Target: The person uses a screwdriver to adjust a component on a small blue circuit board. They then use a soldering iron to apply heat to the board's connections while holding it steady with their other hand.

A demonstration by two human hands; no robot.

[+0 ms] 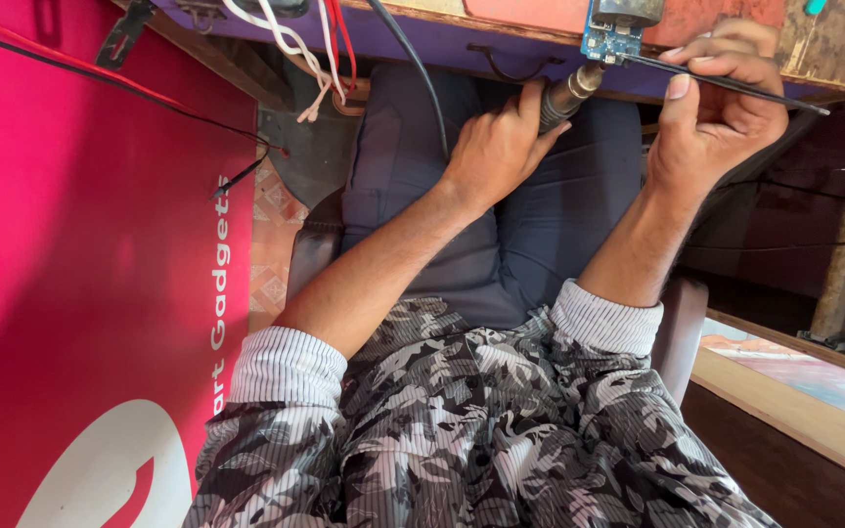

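Note:
My left hand [501, 147] grips a soldering iron [567, 95] by its handle, the metal end pointing up at a small blue circuit board [610, 41] at the edge of the workbench [501, 47]. My right hand [721, 117] pinches a thin black rod-like tool [735, 88] that runs from the board out to the right. Both hands hover above my lap, in dark blue trousers [530, 225]. The iron's tip is hidden behind the board.
A pink panel [80, 274] with white lettering fills the left side. Red, white and black wires [315, 49] hang from the bench edge. A wooden ledge [794, 401] runs along the lower right; patterned floor tiles [271, 244] show below the bench.

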